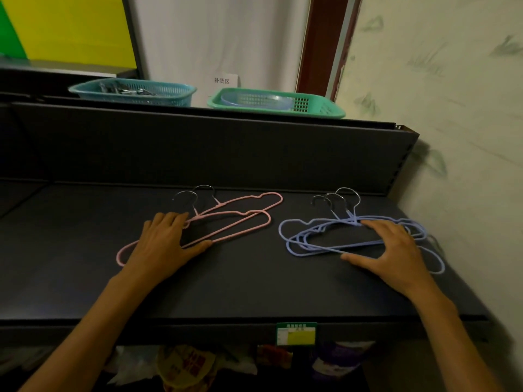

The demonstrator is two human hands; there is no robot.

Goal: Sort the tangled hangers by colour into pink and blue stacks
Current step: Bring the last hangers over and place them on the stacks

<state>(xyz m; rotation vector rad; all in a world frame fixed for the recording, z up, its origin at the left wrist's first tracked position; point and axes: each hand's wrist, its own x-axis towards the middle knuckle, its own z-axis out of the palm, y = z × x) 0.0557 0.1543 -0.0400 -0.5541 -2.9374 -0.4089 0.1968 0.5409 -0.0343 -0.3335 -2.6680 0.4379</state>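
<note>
Two pink hangers (240, 219) lie overlapped on the dark shelf (249, 284), left of centre, their metal hooks pointing to the back. My left hand (167, 244) rests flat on their left half, fingers spread and straight. To the right lies a stack of blue hangers (314, 236), hooks also toward the back. My right hand (396, 250) lies on the right part of that stack with fingers spread, thumb stretched left along the lower bar. A gap of bare shelf separates the two stacks.
A dark back panel (198, 148) rises behind the shelf. On top stand a teal basket (133, 93) and a green basket (277, 104). A wall (452, 108) closes the right side. A price tag (296, 333) hangs on the front edge, packaged goods below.
</note>
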